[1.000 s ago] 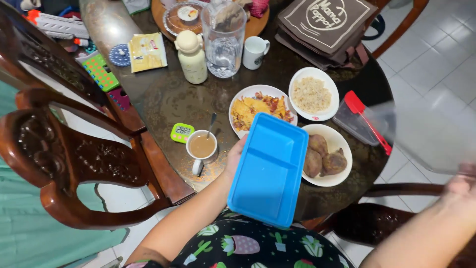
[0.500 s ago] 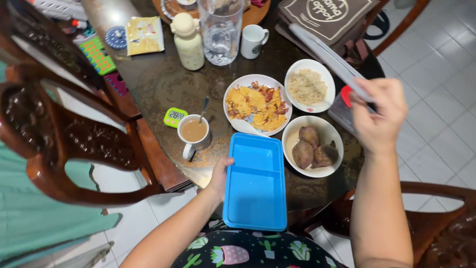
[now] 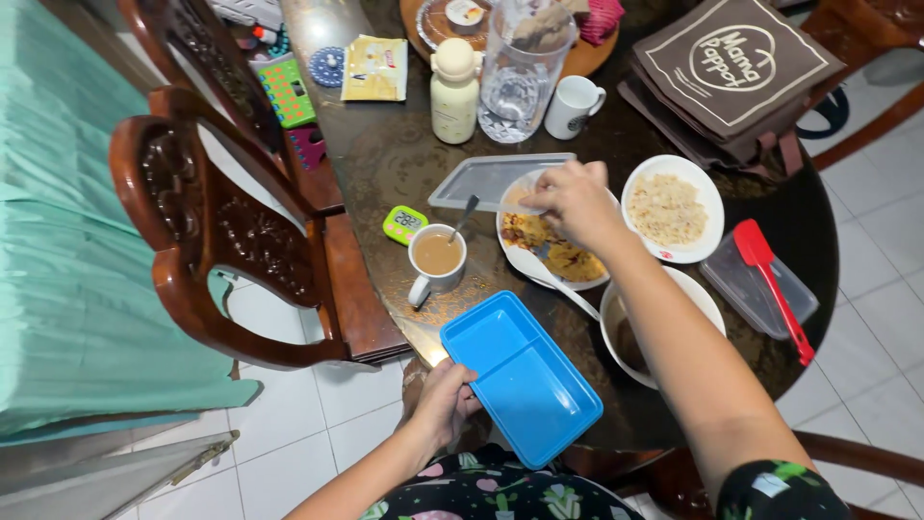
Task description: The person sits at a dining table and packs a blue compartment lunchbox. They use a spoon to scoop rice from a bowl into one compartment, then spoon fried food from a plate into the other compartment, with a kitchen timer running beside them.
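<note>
My left hand [image 3: 445,399] grips the near corner of an empty blue rectangular container [image 3: 521,376] that rests on the dark round table's [image 3: 385,164] front edge. My right hand [image 3: 576,200] reaches over a plate of yellow food [image 3: 539,246] and holds a clear plastic lid [image 3: 486,180] by its right end, level above the table. A white spoon [image 3: 558,284] lies across that plate. A white mug of brown drink [image 3: 436,258] with a spoon in it stands left of the plate.
A bowl of rice [image 3: 671,207], a bowl [image 3: 626,332] partly under my arm, a clear container with a red spatula [image 3: 765,284], a glass pitcher [image 3: 515,82], a cream bottle [image 3: 454,89], a white cup [image 3: 573,106], a small green timer [image 3: 404,223], brown bags [image 3: 736,67]. Carved wooden chairs [image 3: 207,221] stand left.
My right hand has swung left from the table's right side, carrying the clear lid over the yellow food plate. The blue container has come down and lies tilted on the table's front edge.
</note>
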